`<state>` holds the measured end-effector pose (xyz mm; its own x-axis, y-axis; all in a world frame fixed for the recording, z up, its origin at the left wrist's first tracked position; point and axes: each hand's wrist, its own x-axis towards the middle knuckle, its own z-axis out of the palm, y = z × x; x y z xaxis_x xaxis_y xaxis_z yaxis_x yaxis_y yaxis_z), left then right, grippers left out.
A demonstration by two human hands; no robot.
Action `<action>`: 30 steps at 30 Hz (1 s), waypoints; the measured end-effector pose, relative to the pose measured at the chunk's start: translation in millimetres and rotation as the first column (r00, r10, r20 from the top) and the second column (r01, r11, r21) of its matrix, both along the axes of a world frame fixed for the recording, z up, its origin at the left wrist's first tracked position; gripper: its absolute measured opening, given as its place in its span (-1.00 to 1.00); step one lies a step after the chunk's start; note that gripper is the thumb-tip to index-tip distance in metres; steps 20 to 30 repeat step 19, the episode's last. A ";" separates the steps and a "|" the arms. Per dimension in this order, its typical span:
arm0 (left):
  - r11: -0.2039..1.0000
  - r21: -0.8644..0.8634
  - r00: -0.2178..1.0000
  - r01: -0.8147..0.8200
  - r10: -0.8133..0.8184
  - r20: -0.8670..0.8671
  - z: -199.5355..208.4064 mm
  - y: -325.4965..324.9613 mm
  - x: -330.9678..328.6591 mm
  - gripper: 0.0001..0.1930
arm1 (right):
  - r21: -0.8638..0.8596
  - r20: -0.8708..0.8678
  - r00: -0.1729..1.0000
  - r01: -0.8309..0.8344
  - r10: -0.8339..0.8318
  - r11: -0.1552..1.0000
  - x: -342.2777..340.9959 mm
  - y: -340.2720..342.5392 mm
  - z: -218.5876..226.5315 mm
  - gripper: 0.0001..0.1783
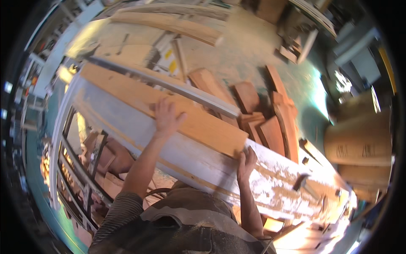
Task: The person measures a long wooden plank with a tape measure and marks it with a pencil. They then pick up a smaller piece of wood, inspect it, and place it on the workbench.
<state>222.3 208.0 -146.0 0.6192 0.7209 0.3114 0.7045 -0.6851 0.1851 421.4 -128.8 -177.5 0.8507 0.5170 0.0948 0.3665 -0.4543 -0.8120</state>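
Note:
A long, light-brown wooden board point(203, 129) lies flat on the grey metal bed point(198, 154) of a woodworking machine, alongside a straight metal fence point(207, 99). My left hand point(167, 116) rests on the board's top near its middle, palm down and fingers spread. At the board's right end, my right hand point(246, 163) is curled against the end and near corner. Its thumb is by the edge, and part of its grip is hidden. To the right, on the dusty bed, lies a hammer-shaped tool point(306, 186).
Beyond the fence, several reddish wood offcuts point(279, 122) are piled on the floor. Long planks point(169, 25) lie farther back. Brown cylindrical drums point(359, 139) stand at the right. A dark metal rack point(82, 178) with wood pieces is at the lower left.

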 end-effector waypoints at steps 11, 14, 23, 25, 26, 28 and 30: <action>0.954 0.260 0.971 0.147 -0.090 -0.221 -99.3 67.0 -48.2 -0.29 | -0.088 0.198 0.796 0.596 -0.572 0.798 38.6 -221.5 39.8 -0.55; 0.870 0.389 0.942 0.304 -0.214 -0.258 -134.5 101.6 -75.9 -0.30 | -0.061 0.203 0.701 0.706 -0.684 0.706 54.8 -278.2 39.0 -0.58; 0.968 0.224 0.974 0.110 -0.060 -0.218 -179.8 155.6 -74.9 -0.31 | -0.035 0.212 0.623 0.775 -0.753 0.631 93.5 -359.6 25.3 -0.52; 0.968 0.224 0.974 0.110 -0.060 -0.218 -179.8 155.6 -74.9 -0.31 | -0.035 0.212 0.623 0.775 -0.753 0.631 93.5 -359.6 25.3 -0.52; 0.968 0.224 0.974 0.110 -0.060 -0.218 -179.8 155.6 -74.9 -0.31 | -0.035 0.212 0.623 0.775 -0.753 0.631 93.5 -359.6 25.3 -0.52; 0.968 0.224 0.974 0.110 -0.060 -0.218 -179.8 155.6 -74.9 -0.31 | -0.035 0.212 0.623 0.775 -0.753 0.631 93.5 -359.6 25.3 -0.52; 0.968 0.224 0.974 0.110 -0.060 -0.218 -179.8 155.6 -74.9 -0.31 | -0.035 0.212 0.623 0.775 -0.753 0.631 93.5 -359.6 25.3 -0.52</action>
